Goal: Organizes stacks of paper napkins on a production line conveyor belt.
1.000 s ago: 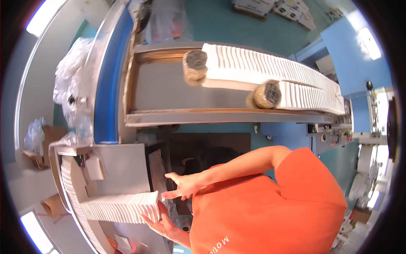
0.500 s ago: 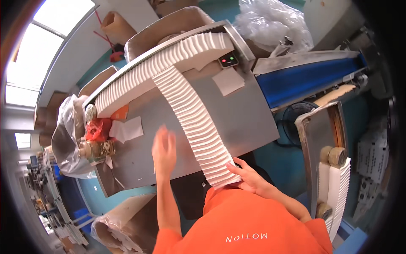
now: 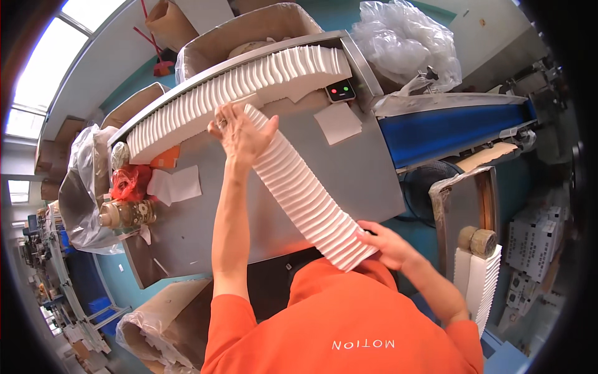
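Note:
A long stack of white folded paper point(image 3: 305, 190) lies slantwise over the front of the grey metal table point(image 3: 349, 168), its near end at my orange shirt. My left hand point(image 3: 244, 134) is closed over the far end of this stack, with its fingertips pointing at the row behind. At the near end, my right hand point(image 3: 387, 246) grips the stack's right side, and some of its fingers are hidden. Along the table's back rail runs a longer row of the same white folded paper point(image 3: 237, 87).
Loose white sheets point(image 3: 338, 123) lie by a small black device point(image 3: 340, 91) with red and green lights. At the left are a red plastic bag point(image 3: 131, 182) and a patterned jar point(image 3: 128, 213). A blue conveyor belt point(image 3: 455, 128) adjoins on the right. Cardboard boxes point(image 3: 171, 315) stand around.
My left hand has moved up and away from me onto the stack's far end. That end has come slightly away from the back row, and the near end has shifted right with my right hand.

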Motion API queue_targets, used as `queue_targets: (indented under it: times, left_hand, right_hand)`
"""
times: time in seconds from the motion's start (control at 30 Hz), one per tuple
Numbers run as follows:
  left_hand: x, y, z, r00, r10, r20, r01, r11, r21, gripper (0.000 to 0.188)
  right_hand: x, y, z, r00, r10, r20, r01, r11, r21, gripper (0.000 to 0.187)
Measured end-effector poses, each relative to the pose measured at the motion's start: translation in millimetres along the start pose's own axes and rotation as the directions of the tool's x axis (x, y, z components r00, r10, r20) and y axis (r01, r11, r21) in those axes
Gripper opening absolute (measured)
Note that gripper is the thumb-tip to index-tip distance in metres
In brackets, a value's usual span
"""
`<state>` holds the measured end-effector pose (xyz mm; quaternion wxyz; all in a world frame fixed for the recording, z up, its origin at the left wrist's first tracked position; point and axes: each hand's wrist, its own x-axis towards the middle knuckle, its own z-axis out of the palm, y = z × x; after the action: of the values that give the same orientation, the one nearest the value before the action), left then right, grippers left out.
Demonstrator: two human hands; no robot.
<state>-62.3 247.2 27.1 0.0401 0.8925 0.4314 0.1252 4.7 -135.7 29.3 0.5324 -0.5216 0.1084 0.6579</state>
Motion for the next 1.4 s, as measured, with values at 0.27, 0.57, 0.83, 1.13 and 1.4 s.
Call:
queue_targets:
  times: [0.27, 0.57, 0.83, 1.13, 1.4]
  left_hand:
    - [2, -28, 24, 0.971, 0.06, -0.232, -0.108, 0.973, -0.202, 0.09]
    - [5, -20, 21, 0.974, 0.085, -0.21, -0.129, 0.97, -0.205, 0.085]
    - [10, -4, 31, 0.963, 0.133, -0.235, -0.192, 0.949, -0.251, 0.078]
    - [-5, 1, 12, 0.984, -0.004, -0.176, -0.021, 0.99, -0.14, 0.071]
    - [-140, -15, -18, 0.771, -0.57, -0.285, 0.618, 0.777, 0.118, 0.083]
  right_hand:
    - [0, -43, -32, 0.994, 0.087, 0.06, -0.076, 0.982, -0.172, 0.066]
    - [-10, -27, -8, 0.997, 0.081, 0.007, -0.08, 0.992, -0.097, 0.081]
    - [-18, -34, -7, 0.999, 0.048, -0.009, -0.049, 0.993, -0.11, 0.081]
    - [-10, -35, -17, 0.999, -0.003, -0.036, -0.002, 0.992, -0.127, 0.074]
    - [36, -121, -63, 0.931, -0.353, 0.088, 0.289, 0.572, -0.768, 0.079]
